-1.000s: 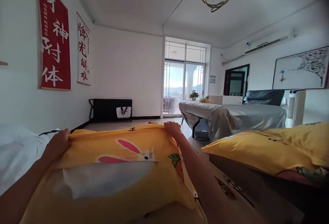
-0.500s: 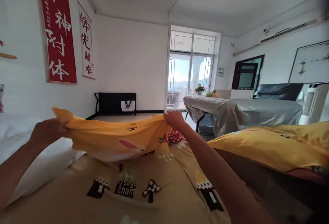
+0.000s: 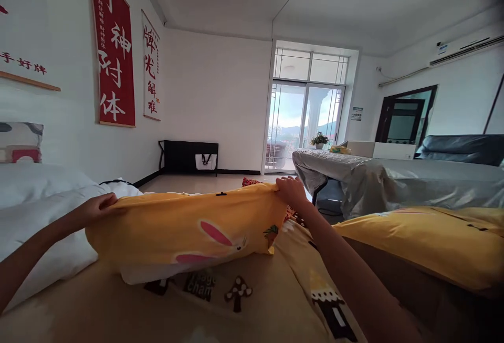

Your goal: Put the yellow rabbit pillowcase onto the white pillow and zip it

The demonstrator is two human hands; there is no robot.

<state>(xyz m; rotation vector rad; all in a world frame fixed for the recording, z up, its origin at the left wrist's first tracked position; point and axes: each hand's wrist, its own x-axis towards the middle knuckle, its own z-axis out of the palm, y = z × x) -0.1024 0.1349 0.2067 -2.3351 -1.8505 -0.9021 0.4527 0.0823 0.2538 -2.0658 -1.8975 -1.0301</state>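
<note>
Between both hands [image 3: 99, 208] [image 3: 292, 191], yellow cloth [image 3: 165, 227]

Bright light comes in through the glass door [image 3: 309, 122] and makes the silver table cover [image 3: 374, 183] shiny. The yellow cloth [image 3: 169, 232] is in soft shade. Both right corners are dark, and lines lean near the edges.

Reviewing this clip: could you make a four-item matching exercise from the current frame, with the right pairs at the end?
Things
1. rabbit-print cloth
2. tote bag
3. potted plant
4. long red banner

Place or state
A. green, seen against the glass door
B. hanging on the left wall
C. held up by the left hand and right hand
D. white, in front of a black panel

Pairs: 1-C, 2-D, 3-A, 4-B
</note>
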